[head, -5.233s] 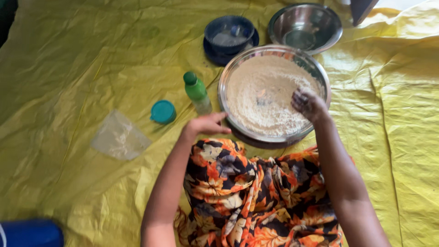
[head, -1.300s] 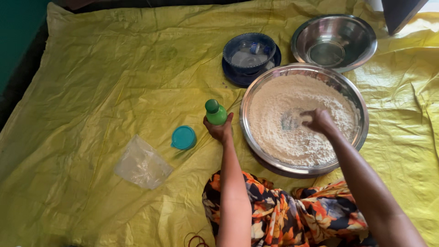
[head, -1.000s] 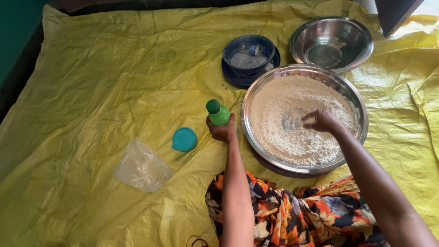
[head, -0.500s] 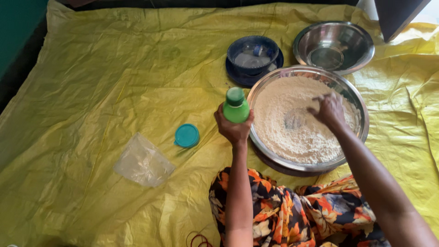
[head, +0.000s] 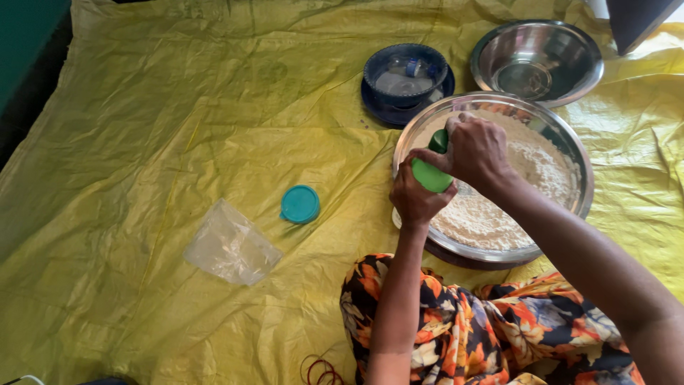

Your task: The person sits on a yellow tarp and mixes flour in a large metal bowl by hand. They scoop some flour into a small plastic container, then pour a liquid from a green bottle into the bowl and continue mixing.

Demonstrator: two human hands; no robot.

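Both hands on a green bottle

Left hand grips its base, right hand fingers wrap its top, above the flour bowl.

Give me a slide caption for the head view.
Both hands, left and right, grip a green bottle over a flour bowl on a yellow sheet.

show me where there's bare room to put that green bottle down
Bare yellow sheet lies left of the blue bowl, above the teal lid and plastic bag. The bowls at right are crowded together.
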